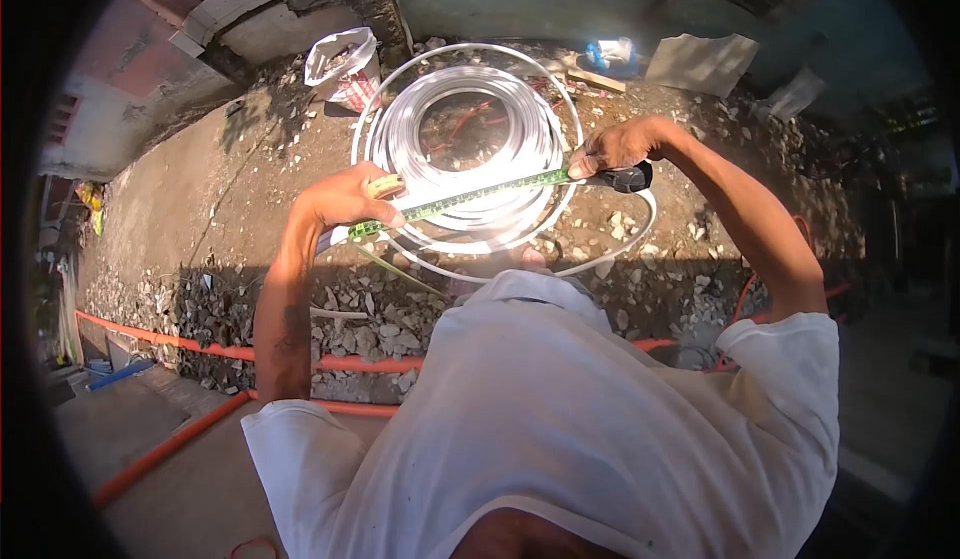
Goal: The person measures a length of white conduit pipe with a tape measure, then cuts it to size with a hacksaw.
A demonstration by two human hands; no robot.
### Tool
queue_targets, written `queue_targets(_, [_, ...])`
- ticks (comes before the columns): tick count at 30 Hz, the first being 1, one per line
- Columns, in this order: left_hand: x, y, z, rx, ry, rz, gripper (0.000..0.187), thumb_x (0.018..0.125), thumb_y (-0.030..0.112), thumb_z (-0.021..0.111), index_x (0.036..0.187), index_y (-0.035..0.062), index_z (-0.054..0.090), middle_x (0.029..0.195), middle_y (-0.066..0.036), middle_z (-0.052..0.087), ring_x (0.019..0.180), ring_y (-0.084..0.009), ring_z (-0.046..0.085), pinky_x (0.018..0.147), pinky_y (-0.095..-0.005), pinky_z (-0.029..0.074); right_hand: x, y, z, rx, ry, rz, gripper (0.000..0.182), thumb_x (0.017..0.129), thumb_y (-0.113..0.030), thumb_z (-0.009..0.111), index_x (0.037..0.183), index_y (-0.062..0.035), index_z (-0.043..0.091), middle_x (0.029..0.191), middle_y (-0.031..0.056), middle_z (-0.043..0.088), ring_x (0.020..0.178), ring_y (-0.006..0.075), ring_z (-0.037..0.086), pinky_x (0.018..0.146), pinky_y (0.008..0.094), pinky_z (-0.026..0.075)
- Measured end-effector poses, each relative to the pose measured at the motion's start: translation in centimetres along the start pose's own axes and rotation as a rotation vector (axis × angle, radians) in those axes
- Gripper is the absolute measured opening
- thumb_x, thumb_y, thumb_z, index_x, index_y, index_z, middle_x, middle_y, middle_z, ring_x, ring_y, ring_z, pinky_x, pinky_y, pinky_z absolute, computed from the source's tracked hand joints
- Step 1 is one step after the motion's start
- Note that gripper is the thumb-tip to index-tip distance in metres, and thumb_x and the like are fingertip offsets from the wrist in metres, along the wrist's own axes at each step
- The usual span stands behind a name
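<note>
A green tape measure blade (480, 198) stretches between my hands, above a large coil of white tubing (400, 139) on the ground. My left hand (355, 199) is closed on the blade near its left end, with a small yellowish piece (384, 187) between the fingers. At the other side, my right hand (612, 151) pinches the blade beside the black tape measure case (632, 178). A length of white tubing lies along the blade and reaches my left hand.
A white sack (343, 67) stands behind the coil. A blue-wrapped roll (612, 54) and a flat board (702, 64) lie by the wall. Orange pipes (370, 363) cross the rubble in front. Loose stones (385, 334) cover the ground.
</note>
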State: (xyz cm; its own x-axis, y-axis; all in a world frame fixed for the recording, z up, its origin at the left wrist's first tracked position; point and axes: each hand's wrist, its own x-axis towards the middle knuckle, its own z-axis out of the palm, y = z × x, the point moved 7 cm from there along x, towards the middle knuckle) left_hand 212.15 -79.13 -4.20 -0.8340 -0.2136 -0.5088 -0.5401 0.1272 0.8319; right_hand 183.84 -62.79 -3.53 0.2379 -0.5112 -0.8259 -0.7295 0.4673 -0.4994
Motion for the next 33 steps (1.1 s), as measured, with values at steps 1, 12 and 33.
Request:
queue_targets(1, [-0.8,0.2,-0.4,-0.016,0.046,-0.036,0.038,0.064,0.014,0.082,0.095,-0.0021,0.068,0.085,-0.005,0.067,0.081,-0.0158,0.060,0.074,-0.0275,0.046,-0.3,0.0,0.1,0.014,0.012,-0.014,0.051,0.091,-0.057,0.056,0.120,-0.0148,0.064,0.090,0.0018,0.066,0.075,0.0126,0.057,0.064,0.0290,0.046])
queue_targets(12, [-1.1,1.8,-2.0,0.023,0.020,-0.117,0.045,0.063,0.009,0.084,0.104,-0.0013,0.068,0.094,-0.007,0.070,0.086,-0.0173,0.062,0.079,-0.0280,0.047,-0.6,-1.0,0.3,-0.123,0.173,-0.097,0.053,0.095,-0.052,0.051,0.126,-0.0096,0.060,0.110,0.0123,0.066,0.097,0.0196,0.059,0.085,0.0347,0.046])
queue_targets(33, [7.1,3.3,2.9,0.192,-0.042,0.062,0.026,0.086,0.028,0.072,0.094,0.0037,0.070,0.075,-0.002,0.066,0.066,-0.0104,0.058,0.057,-0.0278,0.045,2.6,-3.4,0.8,-0.287,0.294,0.000,0.061,0.094,-0.062,0.042,0.123,-0.0125,0.062,0.112,0.0141,0.066,0.102,0.0286,0.061,0.089,0.0408,0.047])
